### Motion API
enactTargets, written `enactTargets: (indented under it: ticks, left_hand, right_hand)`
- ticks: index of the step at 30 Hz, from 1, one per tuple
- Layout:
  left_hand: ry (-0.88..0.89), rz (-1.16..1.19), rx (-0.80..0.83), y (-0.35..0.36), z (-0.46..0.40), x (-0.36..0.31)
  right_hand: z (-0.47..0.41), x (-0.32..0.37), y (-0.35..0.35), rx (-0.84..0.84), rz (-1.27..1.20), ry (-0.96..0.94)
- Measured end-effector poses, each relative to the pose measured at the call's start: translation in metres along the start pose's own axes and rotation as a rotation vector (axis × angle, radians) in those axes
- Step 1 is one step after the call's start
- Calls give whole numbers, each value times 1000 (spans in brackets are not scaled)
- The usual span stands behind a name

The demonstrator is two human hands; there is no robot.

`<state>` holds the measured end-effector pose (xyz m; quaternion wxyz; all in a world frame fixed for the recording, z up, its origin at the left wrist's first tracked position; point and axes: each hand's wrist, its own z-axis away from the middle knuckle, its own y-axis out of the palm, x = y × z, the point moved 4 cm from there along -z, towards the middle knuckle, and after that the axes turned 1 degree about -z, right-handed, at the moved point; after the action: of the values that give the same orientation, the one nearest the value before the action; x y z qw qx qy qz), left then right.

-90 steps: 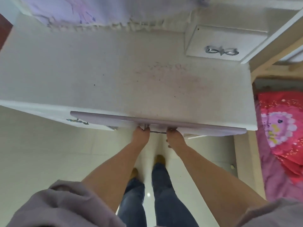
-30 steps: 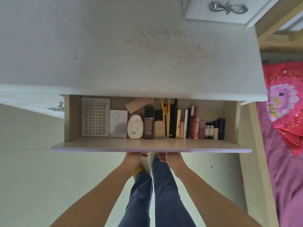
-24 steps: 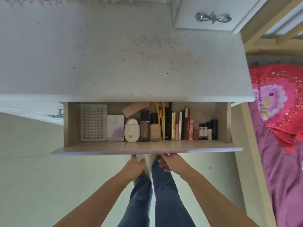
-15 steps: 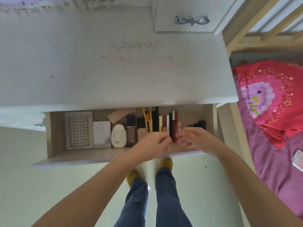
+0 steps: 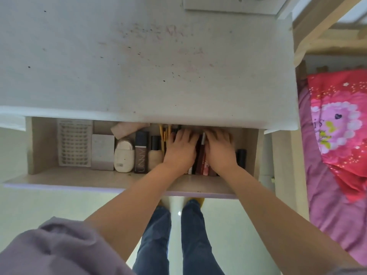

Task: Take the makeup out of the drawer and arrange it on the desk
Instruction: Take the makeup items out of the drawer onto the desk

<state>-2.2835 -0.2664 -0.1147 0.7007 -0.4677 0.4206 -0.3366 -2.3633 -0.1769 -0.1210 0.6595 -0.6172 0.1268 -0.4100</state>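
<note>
While both hands (image 5: 200,149) lie spread on makeup in the open drawer (image 5: 39,175), the speckled white desk (image 5: 139,66) stands beside a pink bed (image 5: 333,165).

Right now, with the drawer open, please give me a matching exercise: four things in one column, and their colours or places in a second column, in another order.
Column one:
1. lash tray
2. UNNY bottle
3. white oval case
4. black tube

Column two:
A. dark brown, upright lettering
B. far right of the drawer, beside the right hand
C. far left, pale grid
D. between the white box and the dark bottle

Pairs: 1-C, 2-A, 3-D, 4-B
</note>
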Motion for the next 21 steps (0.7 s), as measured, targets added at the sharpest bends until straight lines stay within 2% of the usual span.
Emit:
enactTargets:
  ticks: [3,6,8,11,15,21]
  left_hand:
    - [-2,107,-127,-14,10,-3]
    - [-163,525,-68,-26,28,-9]
    - [-241,713,-55,-34,41,-13]
    - [-249,805,-169,-68,49,-11]
    - [-274,959,-299,-138,9,10]
    - [-346,928,-179,-182,-108,46]
  right_hand:
    - [10,4,-19,-63,-158,0]
    - [31,9,-34,64,-528,57]
    - [45,13,-46,80,-603,11]
    - [46,17,-84,37,-709,-31]
    - [-10,19,-150,-44,-803,-3]
    - [-137,37,-169,-28,-751,90]
